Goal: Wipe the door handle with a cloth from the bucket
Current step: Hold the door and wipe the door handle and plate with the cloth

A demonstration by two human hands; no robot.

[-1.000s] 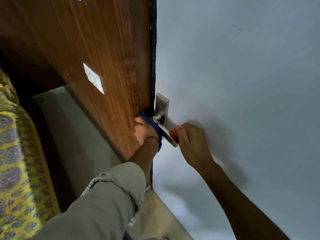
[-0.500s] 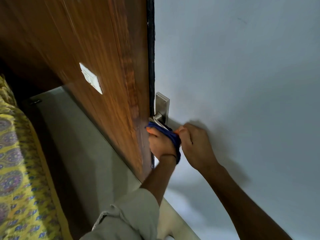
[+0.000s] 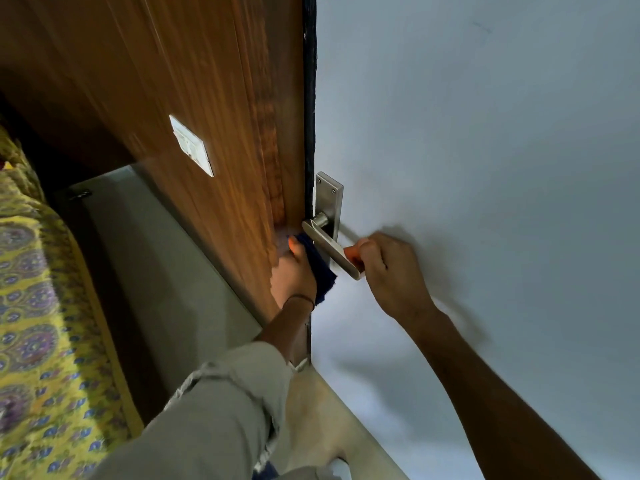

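Door handle point(image 3: 331, 250) — brushed metal lever on a rectangular backplate point(image 3: 329, 202), mounted at the edge of a pale door face point(image 3: 485, 150), lever angled down and to the right from its spindle. Left hand point(image 3: 294, 275) just below and left of the lever, closed around a dark blue cloth point(image 3: 320, 268); cloth pressed against the lever's underside, its fuzzy end hanging past the wrist. Thin dark band around that wrist, grey sleeve point(image 3: 225, 403) rolled up lower on the forearm. Right hand point(image 3: 391, 271) at the lever's free end, fingers curled closed, thumb and fingertips pinching the tip. Left of the handle, a wood-grain panel point(image 3: 190, 98) carrying a white switch plate point(image 3: 191, 145). Further left of the handle — yellow patterned fabric point(image 3: 38, 323) along the edge of view. No bucket within view.
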